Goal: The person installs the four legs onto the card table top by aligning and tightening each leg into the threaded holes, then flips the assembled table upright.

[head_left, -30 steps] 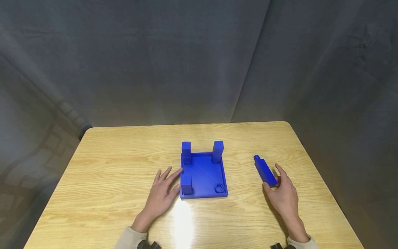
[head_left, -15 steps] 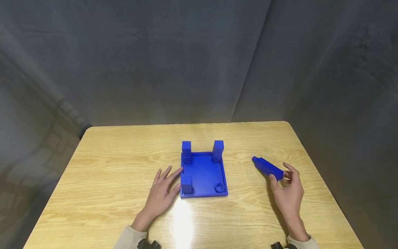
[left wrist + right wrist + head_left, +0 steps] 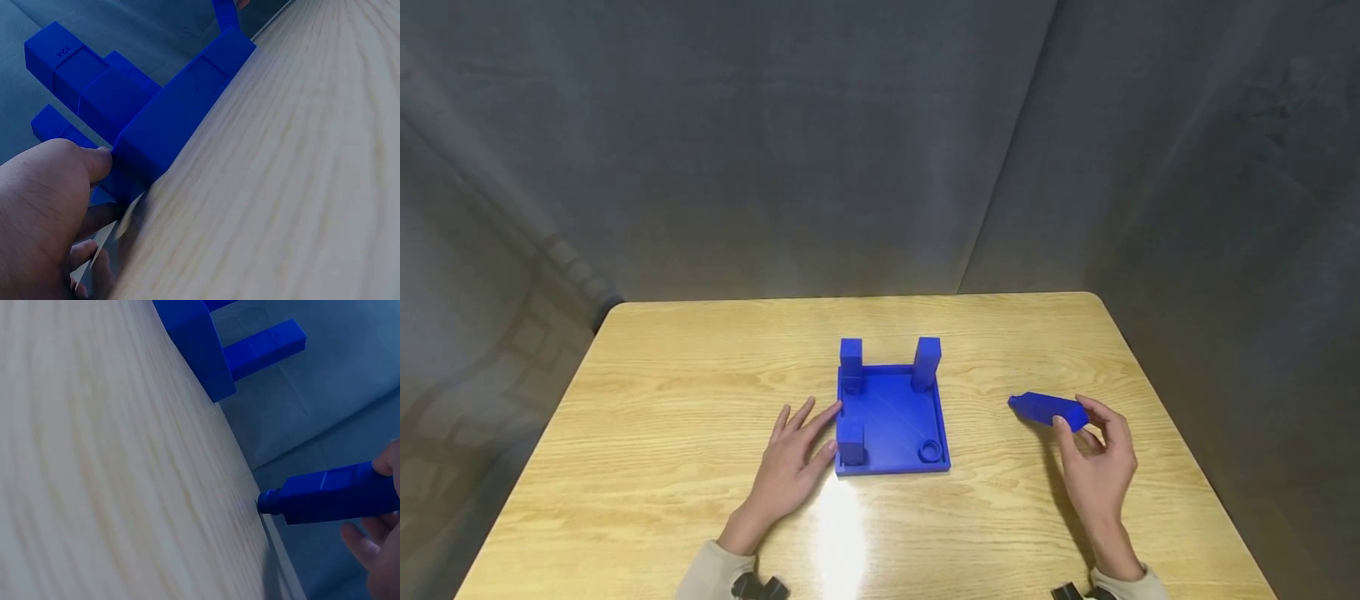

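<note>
Peg: blue peg (image 3: pixel 1047 409) lifted off the table (image 3: pixel 662 400), near its right edge
Right hand (image 3: pixel 1097 471): pinching the peg's end
Left hand (image 3: pixel 790 467): flat, fingers relaxed, touching the blue base (image 3: pixel 891 421) mid-table

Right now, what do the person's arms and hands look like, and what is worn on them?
Both hands are bare: no gloves, rings or markings show on the left hand or the right hand. Each forearm ends in a light beige long sleeve at the wrist. A small black device sits at each wrist, only partly in view at the picture's lower edge.
</note>
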`<action>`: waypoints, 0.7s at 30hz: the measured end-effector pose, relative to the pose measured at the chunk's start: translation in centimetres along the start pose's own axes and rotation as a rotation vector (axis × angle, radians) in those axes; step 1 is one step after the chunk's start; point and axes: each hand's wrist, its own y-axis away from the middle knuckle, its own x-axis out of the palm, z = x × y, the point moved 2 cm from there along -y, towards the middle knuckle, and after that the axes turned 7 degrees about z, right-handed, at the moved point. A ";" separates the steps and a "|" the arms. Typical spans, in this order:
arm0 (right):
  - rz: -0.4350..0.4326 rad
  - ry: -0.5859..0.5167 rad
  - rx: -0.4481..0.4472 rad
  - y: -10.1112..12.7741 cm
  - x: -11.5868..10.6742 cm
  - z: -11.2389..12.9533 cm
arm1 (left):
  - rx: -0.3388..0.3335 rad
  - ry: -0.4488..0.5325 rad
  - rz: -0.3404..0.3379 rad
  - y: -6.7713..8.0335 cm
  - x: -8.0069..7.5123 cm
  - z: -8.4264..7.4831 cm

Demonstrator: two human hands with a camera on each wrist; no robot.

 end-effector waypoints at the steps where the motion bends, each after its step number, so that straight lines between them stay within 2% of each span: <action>1: 0.001 -0.014 -0.009 0.0 0.1 0.0 | 0.000 0.000 0.000 0.0 0.0 0.0; 5: 0.001 -0.035 -0.041 -0.1 0.3 0.4 | 0.000 -0.004 0.000 0.0 0.0 0.1; 14: 0.080 -0.055 -0.147 -0.6 0.7 1.8 | -0.007 -0.002 0.012 -0.2 0.0 -0.1; 21: 0.154 -0.077 -0.305 -0.9 1.7 3.7 | -0.014 0.003 0.010 -0.1 0.0 -0.1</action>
